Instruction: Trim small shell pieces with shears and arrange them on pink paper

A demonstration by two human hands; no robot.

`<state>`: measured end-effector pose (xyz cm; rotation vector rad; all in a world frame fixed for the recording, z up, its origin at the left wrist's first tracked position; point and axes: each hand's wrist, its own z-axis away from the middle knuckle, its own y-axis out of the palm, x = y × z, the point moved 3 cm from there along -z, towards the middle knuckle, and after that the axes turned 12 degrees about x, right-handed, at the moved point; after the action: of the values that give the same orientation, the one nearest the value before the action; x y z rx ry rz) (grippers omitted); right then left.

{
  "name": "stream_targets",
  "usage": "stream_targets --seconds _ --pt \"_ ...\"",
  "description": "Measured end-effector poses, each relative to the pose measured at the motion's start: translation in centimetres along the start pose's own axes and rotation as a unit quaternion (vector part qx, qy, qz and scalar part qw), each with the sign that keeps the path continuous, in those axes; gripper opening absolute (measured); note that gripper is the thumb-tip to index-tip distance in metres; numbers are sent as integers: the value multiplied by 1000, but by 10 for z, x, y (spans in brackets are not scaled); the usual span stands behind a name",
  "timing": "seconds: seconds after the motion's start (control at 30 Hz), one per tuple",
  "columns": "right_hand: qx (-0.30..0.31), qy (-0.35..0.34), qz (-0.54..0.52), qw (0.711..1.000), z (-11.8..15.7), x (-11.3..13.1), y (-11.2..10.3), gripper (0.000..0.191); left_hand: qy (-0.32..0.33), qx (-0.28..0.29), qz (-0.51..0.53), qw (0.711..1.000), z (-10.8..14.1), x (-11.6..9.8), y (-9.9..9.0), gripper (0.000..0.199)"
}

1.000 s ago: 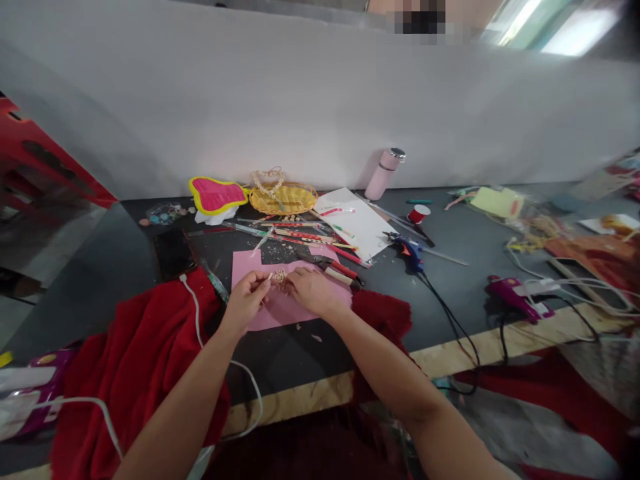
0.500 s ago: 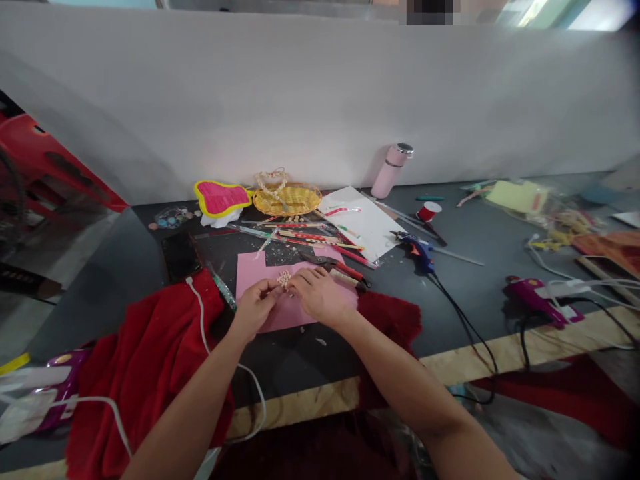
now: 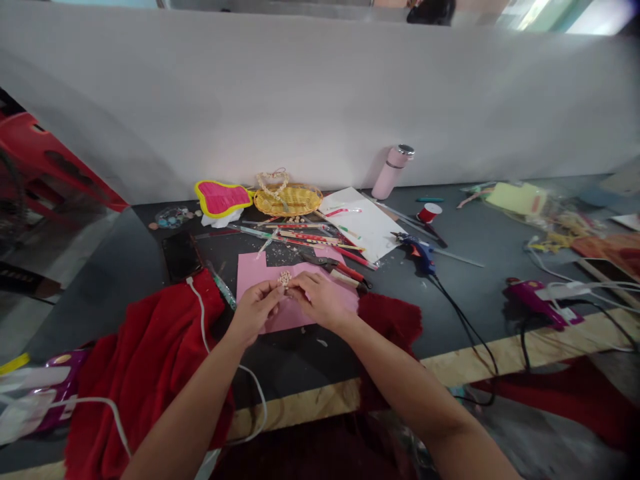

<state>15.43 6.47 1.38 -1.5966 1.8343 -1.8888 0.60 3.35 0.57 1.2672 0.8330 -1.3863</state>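
A small cluster of pale beads (image 3: pixel 285 278) sits between my two hands, above a pink sheet of paper (image 3: pixel 251 267). My left hand (image 3: pixel 257 307) pinches at the cluster's left and lower side. From the right, the bent fingers of my right hand (image 3: pixel 317 298) close in at its edge; their tips are partly hidden, and the piece is too small to make out in detail. Just beyond my right hand lie red-handled pliers (image 3: pixel 345 270), partly over the pink paper.
A yellow woven basket (image 3: pixel 293 200) holds a beaded loop at the back. Beside it are thin packaged sticks (image 3: pixel 315 237), white paper (image 3: pixel 373 227), a pink bottle (image 3: pixel 393 172) and a blue glue gun (image 3: pixel 420 253). Red cloth (image 3: pixel 150 347) and a white cable lie left; a phone (image 3: pixel 180 257) lies behind.
Both hands stay at nearly the same place around the bead cluster. The fingers of my right hand have shifted slightly; nothing else on the table has moved.
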Motion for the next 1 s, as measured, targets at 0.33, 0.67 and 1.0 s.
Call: stream_targets --seconds 0.33,0.67,1.0 --pt "-26 -8 -90 996 2 0 1 11 40 11 -73 997 1 -1 -2 24" --pt "-17 7 -104 994 3 2 0 14 69 15 -110 991 2 -3 -1 21" --pt "-29 -9 -116 993 2 3 1 12 66 10 -146 987 2 -5 -2 24"
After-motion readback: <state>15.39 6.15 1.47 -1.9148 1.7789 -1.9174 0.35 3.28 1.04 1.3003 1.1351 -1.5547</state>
